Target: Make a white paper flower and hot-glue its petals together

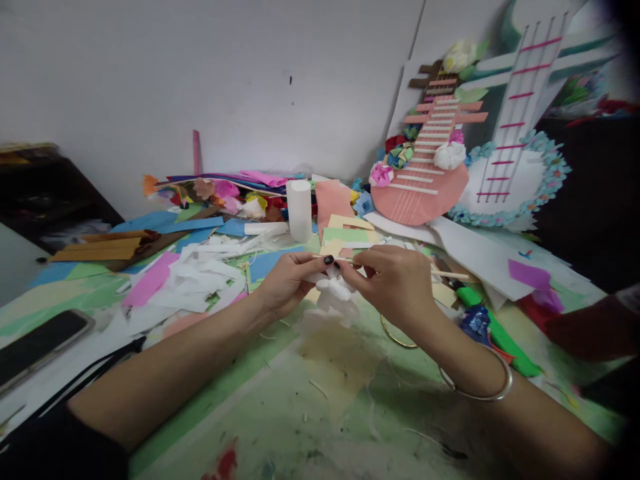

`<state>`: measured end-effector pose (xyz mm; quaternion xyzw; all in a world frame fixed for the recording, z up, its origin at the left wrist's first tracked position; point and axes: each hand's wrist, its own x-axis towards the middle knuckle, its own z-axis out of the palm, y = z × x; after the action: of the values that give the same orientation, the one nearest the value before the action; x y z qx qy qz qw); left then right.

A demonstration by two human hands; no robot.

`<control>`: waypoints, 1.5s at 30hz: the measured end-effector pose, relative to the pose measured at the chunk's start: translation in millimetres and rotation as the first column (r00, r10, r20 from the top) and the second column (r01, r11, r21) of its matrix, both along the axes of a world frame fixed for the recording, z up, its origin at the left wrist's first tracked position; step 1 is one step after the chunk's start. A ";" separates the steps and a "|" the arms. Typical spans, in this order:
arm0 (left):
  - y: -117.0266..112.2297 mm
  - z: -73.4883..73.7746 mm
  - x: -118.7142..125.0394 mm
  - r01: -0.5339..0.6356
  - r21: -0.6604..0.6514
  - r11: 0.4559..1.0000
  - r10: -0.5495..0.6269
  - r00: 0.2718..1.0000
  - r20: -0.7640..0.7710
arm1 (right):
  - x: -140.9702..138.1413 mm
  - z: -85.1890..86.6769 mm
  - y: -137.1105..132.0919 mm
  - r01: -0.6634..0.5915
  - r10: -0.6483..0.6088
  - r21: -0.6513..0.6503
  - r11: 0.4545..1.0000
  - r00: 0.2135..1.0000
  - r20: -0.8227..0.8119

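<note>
My left hand (293,280) and my right hand (395,283) meet over the middle of the table, both pinched on a white paper flower (336,292) and a thin wooden stick (350,261) that runs across between the fingertips. The flower hangs just below the fingers. A silver bangle (480,387) circles my right wrist. Under the hands lies a paint-stained green table top (310,400).
Scraps of coloured paper (200,273) litter the left and back. A white cylinder (299,210) stands behind the hands. Paper guitar crafts (425,167) lean on the wall at right. A phone (40,343) lies far left. A green tool (500,337) and another person's arm (590,327) are right.
</note>
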<state>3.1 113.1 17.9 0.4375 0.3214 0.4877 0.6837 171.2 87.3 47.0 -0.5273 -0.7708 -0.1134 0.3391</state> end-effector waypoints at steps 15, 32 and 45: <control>2.4 3.2 -5.0 -0.058 0.174 0.983 0.098 0.968 -0.231 | 12.5 12.3 11.7 -0.334 0.258 -0.383 0.861 0.937 -0.235; -1.1 8.2 -4.7 -0.029 0.245 0.969 0.098 0.956 -0.275 | 17.1 6.0 17.6 -0.445 0.216 -0.403 0.800 0.840 -0.499; 0.6 10.7 -7.6 -0.069 0.299 0.952 0.178 0.918 -0.354 | 18.6 5.4 20.9 -0.461 0.287 -0.444 0.768 0.868 -0.405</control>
<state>-4.6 113.7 28.6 0.5940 0.4017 0.4776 0.5077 189.8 108.2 52.3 -0.4440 -0.7981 0.2582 0.3150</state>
